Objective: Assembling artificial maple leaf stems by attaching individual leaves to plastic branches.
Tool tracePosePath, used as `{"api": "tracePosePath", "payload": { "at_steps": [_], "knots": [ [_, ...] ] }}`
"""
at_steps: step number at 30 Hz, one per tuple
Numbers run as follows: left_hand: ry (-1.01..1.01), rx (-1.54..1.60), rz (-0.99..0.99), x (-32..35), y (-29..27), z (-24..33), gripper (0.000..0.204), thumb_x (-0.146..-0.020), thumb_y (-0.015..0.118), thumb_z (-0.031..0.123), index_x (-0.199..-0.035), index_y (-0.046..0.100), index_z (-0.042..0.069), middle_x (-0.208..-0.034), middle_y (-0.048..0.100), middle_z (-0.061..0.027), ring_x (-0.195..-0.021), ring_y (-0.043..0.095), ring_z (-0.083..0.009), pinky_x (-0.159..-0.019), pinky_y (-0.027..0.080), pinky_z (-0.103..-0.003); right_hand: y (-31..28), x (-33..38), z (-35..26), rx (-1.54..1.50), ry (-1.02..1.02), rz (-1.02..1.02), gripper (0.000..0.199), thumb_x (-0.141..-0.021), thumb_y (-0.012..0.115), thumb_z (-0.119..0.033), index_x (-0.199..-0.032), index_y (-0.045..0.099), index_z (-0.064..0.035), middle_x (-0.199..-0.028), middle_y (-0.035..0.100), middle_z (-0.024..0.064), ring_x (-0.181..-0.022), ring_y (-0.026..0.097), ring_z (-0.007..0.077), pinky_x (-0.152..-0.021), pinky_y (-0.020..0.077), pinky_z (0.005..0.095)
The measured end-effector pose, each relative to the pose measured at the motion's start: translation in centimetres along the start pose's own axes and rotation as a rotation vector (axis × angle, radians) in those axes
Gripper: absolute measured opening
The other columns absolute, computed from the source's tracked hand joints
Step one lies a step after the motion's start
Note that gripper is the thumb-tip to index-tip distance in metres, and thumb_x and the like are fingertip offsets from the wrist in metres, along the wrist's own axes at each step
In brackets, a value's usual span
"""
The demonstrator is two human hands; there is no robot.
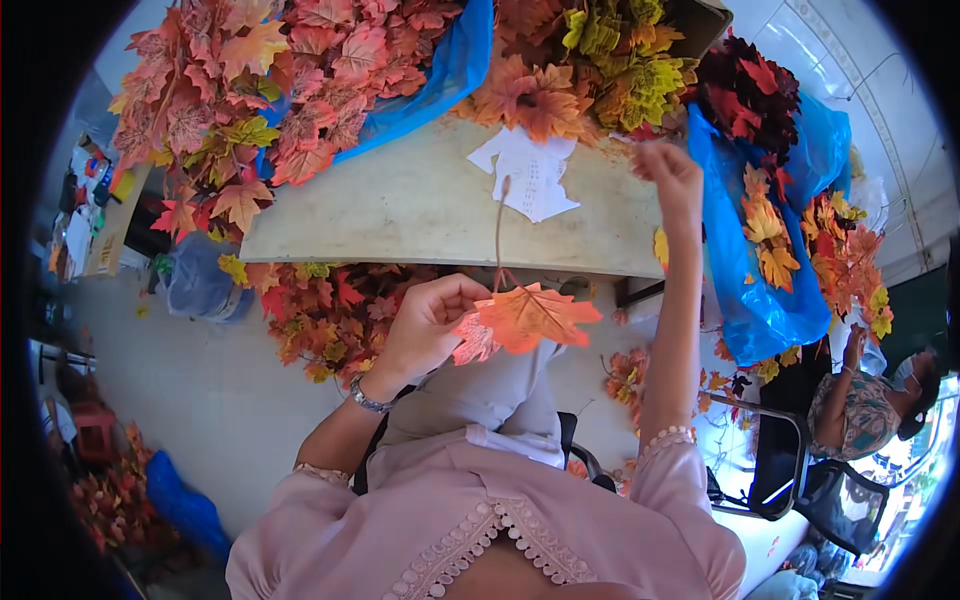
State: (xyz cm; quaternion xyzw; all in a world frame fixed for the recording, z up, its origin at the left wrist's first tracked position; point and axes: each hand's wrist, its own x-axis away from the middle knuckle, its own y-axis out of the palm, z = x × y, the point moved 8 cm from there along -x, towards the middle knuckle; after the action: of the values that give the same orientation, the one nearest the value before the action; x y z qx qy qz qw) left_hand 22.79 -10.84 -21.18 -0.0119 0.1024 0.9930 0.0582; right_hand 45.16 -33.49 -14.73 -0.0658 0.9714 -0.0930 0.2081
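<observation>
a: where's the orange leaf (pixel 530 315)?
b: near the lap, pinched by its stem in the left hand (pixel 425 320).
a: right hand (pixel 672 180)?
b: far right, fingers pressed together at the leaf pile (pixel 600 60).

Two hands are in play: the left hand (pixel 425 320) and the right hand (pixel 668 175). One orange leaf (pixel 535 315) sits at the left fingers (pixel 462 293), with one thin stem (pixel 498 230) rising above them. One white paper sheet (pixel 530 170) lies on the one counter (pixel 420 205), between both sets of fingers. Two blue plastic bags show, one (pixel 440 75) beyond the left fingers, one (pixel 750 290) beside the right. The heaped leaves are too many to count.
</observation>
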Motion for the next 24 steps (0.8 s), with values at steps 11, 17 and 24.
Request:
{"api": "tracePosePath", "payload": {
  "at_steps": [11,17,24],
  "knots": [
    [-0.011,0.005,0.005,0.1,-1.2,-0.4,0.017,-0.077,0.061,0.002,-0.092,0.054,-0.001,-0.088,0.059,-0.0017,-0.080,0.056,-0.0046,-0.072,0.045,-0.019,-4.5,-11.3,-3.0,0.622,-0.101,0.535,0.047,-0.060,0.073,-0.045,-0.070,0.060,-0.0007,-0.068,0.060,0.0089,-0.059,0.056,0.0193,-0.059,0.0460,0.0329],
    [-0.008,0.012,0.000,0.6,-1.5,-0.8,0.017,-0.078,0.061,0.003,-0.092,0.054,-0.001,-0.087,0.059,-0.0013,-0.078,0.056,-0.0042,-0.069,0.046,-0.019,-4.2,-12.9,-1.0,0.739,-0.023,0.373,0.034,-0.071,0.064,-0.036,-0.068,0.062,-0.0029,-0.063,0.059,0.0165,-0.066,0.059,0.0332,-0.066,0.0453,0.0369],
    [-0.018,0.012,-0.008,0.4,-1.5,-1.3,0.018,-0.076,0.061,0.001,-0.093,0.054,-0.002,-0.087,0.060,-0.0021,-0.079,0.056,-0.0049,-0.071,0.046,-0.019,-6.0,-8.4,-6.1,0.462,-0.410,0.661,0.020,-0.077,0.063,-0.021,-0.090,0.066,-0.0053,-0.078,0.064,0.0118,-0.067,0.061,0.0187,-0.064,0.0463,0.0275]
  ]
}}
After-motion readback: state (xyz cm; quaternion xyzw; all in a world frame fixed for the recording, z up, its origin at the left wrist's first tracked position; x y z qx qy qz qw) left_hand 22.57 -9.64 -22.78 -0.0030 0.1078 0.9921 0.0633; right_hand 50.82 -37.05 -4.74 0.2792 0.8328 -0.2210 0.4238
